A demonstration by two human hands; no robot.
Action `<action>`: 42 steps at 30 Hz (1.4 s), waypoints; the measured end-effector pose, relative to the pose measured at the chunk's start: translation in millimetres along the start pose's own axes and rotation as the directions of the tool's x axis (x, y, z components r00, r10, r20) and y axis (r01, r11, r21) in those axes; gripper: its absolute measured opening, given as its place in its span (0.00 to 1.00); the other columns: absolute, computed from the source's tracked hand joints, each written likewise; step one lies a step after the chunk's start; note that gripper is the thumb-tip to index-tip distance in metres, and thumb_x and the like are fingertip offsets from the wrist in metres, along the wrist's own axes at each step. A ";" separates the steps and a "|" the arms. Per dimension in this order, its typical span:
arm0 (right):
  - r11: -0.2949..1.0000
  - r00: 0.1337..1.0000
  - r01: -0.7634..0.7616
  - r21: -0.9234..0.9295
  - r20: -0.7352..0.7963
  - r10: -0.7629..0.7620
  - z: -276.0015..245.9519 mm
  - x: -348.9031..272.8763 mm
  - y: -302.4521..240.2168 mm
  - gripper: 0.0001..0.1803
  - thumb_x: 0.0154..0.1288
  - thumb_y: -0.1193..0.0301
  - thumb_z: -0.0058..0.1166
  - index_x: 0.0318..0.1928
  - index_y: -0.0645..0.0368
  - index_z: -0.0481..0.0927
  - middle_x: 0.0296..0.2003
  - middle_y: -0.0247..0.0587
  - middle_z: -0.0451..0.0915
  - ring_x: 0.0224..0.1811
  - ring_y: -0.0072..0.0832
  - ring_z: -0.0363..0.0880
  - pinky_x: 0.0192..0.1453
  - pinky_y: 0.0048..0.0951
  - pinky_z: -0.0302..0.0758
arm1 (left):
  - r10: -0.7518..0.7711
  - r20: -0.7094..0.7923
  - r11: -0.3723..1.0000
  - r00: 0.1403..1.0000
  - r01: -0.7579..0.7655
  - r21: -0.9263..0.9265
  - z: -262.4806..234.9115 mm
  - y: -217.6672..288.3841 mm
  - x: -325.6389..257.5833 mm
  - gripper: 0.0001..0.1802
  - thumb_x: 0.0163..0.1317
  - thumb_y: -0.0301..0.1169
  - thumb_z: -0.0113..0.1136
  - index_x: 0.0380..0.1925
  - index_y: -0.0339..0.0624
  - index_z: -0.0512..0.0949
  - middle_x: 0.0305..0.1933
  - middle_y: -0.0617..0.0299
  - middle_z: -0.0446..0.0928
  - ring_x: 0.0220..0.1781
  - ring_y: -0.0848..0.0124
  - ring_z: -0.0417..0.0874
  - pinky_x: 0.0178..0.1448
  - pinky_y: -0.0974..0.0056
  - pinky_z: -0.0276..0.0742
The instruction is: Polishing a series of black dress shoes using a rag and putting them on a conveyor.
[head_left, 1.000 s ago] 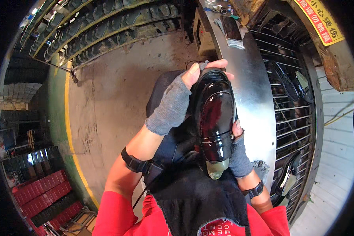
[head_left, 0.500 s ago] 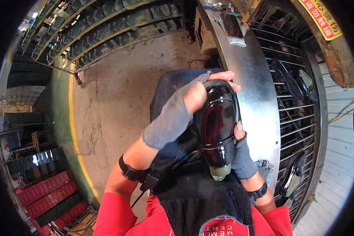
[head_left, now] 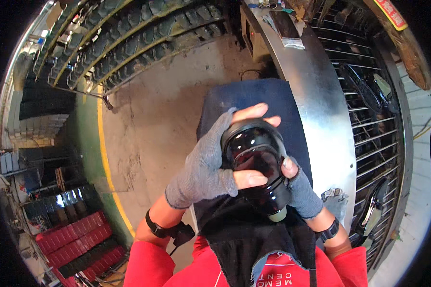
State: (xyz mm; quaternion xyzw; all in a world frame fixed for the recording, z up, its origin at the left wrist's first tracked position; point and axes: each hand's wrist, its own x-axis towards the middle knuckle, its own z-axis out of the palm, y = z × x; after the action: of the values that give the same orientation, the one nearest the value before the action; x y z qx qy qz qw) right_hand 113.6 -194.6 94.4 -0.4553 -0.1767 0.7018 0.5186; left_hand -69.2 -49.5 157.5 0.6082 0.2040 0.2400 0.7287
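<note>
A glossy black shoe [head_left: 255,143] with a dark red sheen is held above my lap. A pale greenish last [head_left: 278,215] pokes out of its end nearest my body. My left hand [head_left: 207,165], in a grey fingerless glove, wraps the far left end of the shoe. Its thumb lies across the shiny surface and its fingertips reach round the far rim. My right hand [head_left: 300,188], gloved the same way, grips the shoe's right side, thumb on the edge; its other fingers are hidden beneath. A dark blue cloth [head_left: 254,95] covers my lap under the shoe.
A metal counter [head_left: 321,110] runs along my right, with a dark flat object [head_left: 285,26] at its far end. Beyond it, a barred rack [head_left: 376,143] carries several black shoes [head_left: 364,86]. Racks of dark lasts [head_left: 143,33] stand far left; red slatted panels [head_left: 74,239] sit near left.
The shoe has tilted, its far end coming nearer and to the left. My left hand has moved down with it, and its thumb now crosses the top. The view has shifted slightly.
</note>
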 end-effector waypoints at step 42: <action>0.149 0.857 0.434 -0.888 0.357 -0.371 2.6 1.6 -100.5 0.42 0.45 0.44 0.83 0.53 0.59 0.82 0.40 0.53 0.86 0.44 0.54 0.89 0.48 0.45 0.84 | 0.046 -0.294 0.988 0.955 -0.001 0.151 44.0 -71.7 -2.3 0.46 0.63 0.68 0.62 0.65 0.38 0.73 0.62 0.58 0.78 0.64 0.66 0.79 0.70 0.59 0.74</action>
State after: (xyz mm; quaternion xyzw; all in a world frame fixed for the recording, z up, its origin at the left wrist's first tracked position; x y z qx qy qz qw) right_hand 168.4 -152.4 167.5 -0.5882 -0.6867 0.3005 0.3036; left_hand -37.9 -96.0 94.7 0.6205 0.3213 0.3211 0.6392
